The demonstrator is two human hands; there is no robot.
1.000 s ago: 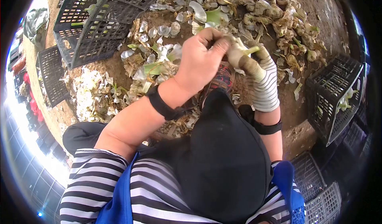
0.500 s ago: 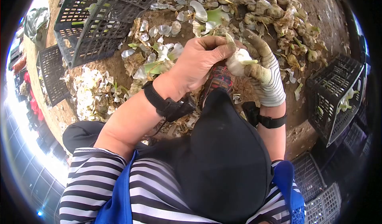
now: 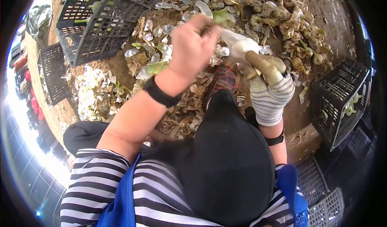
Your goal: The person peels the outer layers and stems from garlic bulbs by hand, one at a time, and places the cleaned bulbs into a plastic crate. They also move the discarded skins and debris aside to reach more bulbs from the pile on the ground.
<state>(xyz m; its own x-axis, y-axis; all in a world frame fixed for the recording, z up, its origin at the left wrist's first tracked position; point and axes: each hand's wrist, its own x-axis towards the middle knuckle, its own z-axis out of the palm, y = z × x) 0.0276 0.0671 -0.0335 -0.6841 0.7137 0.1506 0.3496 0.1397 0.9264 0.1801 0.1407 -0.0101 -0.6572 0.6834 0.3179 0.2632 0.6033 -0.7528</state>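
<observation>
A white garlic bulb point(image 3: 245, 48) sits in my gloved right hand point(image 3: 271, 83), whose fingers are wrapped round its lower side. The glove is striped, with dirty fingertips. My bare left hand point(image 3: 192, 51), smeared by motion, is closed in a pinch to the left of the bulb. A pale strip of garlic skin point(image 3: 229, 36) stretches from the bulb to the left fingertips. Both hands are above the shoe point(image 3: 222, 80) and the littered ground.
Unpeeled garlic bulbs point(image 3: 282, 13) lie heaped at the upper right. Shed garlic skins point(image 3: 96, 96) cover the ground to the left. A black crate point(image 3: 96, 29) stands at the upper left, and another black crate point(image 3: 342, 94) with pale green-stemmed pieces stands at the right.
My left hand has moved up and left from the bulb, drawing skin away. My right hand has turned, so its back and bent fingers show with the bulb above them.
</observation>
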